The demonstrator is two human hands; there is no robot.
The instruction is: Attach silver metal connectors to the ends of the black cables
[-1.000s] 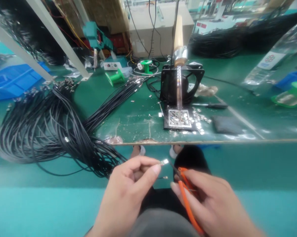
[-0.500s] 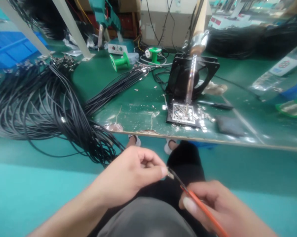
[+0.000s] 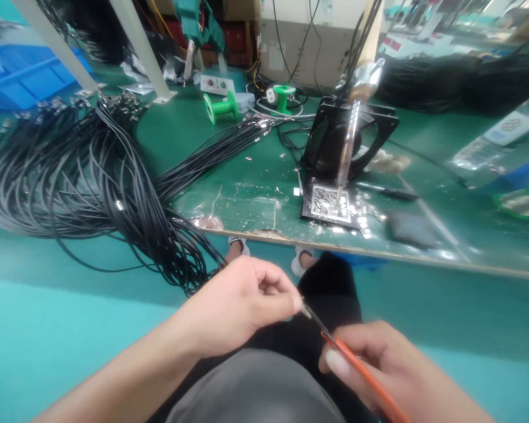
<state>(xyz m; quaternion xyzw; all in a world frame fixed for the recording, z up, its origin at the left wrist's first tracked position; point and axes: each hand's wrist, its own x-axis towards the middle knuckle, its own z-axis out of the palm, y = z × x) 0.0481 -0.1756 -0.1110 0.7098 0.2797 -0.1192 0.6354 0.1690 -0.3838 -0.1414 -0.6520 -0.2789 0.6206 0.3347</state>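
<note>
Pliers point(image 3: 360, 370) turned, right grip point(image 3: 390, 355) clamping them, left grip point(image 3: 249, 299) pinching connector point(image 3: 306, 312) (green bench point(image 3: 249, 185) littered).

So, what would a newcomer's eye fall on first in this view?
Probably the orange-handled tool in the right hand, low in the picture, its dark tip at the small metal piece in the left hand's fingertips. Next, the mass of black cables draped over the bench edge at left, and the soldering iron in front of the black fan.
</note>
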